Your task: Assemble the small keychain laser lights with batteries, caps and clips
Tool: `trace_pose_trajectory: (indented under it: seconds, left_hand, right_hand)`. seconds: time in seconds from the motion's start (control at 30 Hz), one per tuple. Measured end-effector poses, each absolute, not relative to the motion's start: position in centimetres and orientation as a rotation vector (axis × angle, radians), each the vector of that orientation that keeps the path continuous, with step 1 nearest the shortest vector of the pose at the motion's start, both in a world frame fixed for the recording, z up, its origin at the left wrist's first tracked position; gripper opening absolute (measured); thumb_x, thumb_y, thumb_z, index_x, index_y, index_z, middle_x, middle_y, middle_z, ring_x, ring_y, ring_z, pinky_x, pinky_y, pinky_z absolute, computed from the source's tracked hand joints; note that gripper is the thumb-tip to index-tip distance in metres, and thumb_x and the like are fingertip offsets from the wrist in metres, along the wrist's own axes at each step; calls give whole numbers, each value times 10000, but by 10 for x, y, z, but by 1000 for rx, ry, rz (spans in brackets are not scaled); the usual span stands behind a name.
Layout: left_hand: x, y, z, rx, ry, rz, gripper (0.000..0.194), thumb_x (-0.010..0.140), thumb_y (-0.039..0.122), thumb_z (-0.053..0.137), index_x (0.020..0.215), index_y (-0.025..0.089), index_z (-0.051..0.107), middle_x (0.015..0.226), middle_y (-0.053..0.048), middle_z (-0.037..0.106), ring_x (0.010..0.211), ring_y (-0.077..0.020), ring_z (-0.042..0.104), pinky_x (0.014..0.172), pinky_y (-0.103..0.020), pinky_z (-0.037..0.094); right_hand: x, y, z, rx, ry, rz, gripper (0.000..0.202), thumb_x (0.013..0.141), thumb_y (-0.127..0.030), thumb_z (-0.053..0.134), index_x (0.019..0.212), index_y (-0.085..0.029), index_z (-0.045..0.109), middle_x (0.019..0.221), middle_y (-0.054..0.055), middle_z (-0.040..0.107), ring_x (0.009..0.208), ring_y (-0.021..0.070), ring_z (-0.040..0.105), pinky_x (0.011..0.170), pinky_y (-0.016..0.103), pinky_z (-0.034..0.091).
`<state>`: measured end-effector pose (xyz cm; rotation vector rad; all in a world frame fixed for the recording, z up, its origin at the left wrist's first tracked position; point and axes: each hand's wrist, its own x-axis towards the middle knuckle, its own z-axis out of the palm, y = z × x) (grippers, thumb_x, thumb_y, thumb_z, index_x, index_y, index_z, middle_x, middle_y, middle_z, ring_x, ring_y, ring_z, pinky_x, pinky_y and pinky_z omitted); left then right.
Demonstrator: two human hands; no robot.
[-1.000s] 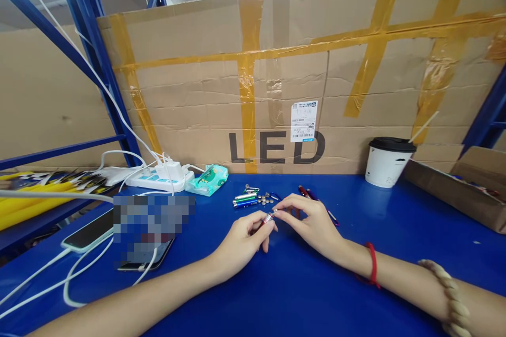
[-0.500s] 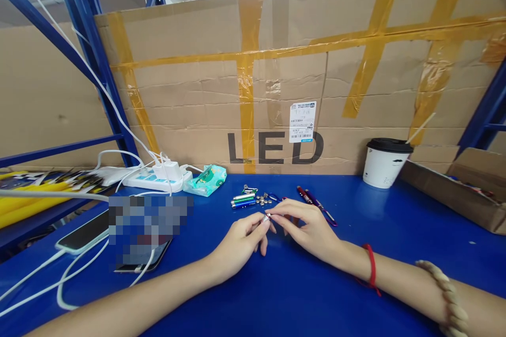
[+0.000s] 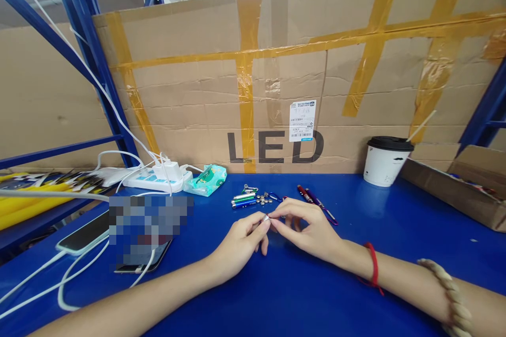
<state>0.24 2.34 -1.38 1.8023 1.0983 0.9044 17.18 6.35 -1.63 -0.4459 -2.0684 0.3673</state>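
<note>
Small tube, one, held between your two hands

Change: a second ago your right fingertips stand just off the tube's end, with more of its red body showing; now they meet that end and only a silver tip shows. Judged from this, both your hands now work at the one end.

Small tube [image 3: 266,218]: above the blue table [image 3: 300,289], nearer you than the loose pieces; mostly hidden by your fingers.

Left hand [image 3: 242,240]: yours, thumb and forefinger clamped on the tube, other fingers curled beneath.

Right hand [image 3: 312,225]: yours, thumb and forefinger tips close-set at the silver tip, palm arched; whether they pinch the tube or a tiny part, you cannot tell.

Beyond your hands: green tube [image 3: 243,197] and blue tube [image 3: 245,204], side by side; button cells [image 3: 262,200], beside them.

Beyond your right hand: red stick [image 3: 303,192], purple stick [image 3: 315,199].
</note>
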Motion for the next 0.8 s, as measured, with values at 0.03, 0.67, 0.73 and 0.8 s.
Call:
trace_pose_trajectory:
  seconds: [0.03,0.67,0.73,0.8]
  left_hand:
    - [2,23,-14,1806,1101,903,336,879,468,350,774,174,474,529,35,493,512,-127,404,546,-243,312]
    - [3,26,-14,1550,1141,1120,344,855,497,386,782,174,480,438,58,468,428,-104,385,466,-216,297]
    - [2,25,-12,1499,1155,1165,344,853,497,393,772,175,483,388,79,418,397,-96,355,460,-211,299]
    - [3,25,-11,1466,1143,1192,339,847,492,406,755,176,484,349,101,355,366,-89,327,458,-209,313]
  right_hand:
    - [172,64,-17,-441,-2074,375,96,810,-192,580,829,-151,664,717,38,629,492,79,527,424,193,433]
    - [173,63,-17,-786,-2232,256,257,767,-238,563,1022,-205,571,958,44,595,816,162,573,732,311,486]
    - [172,65,-18,-836,-2309,163,311,740,-264,591,1045,-206,592,1063,64,580,966,208,543,856,373,443]
    - [170,66,-18,-893,-2368,117,379,729,-316,604,1092,-207,598,1165,81,546,1079,242,491,941,415,384]
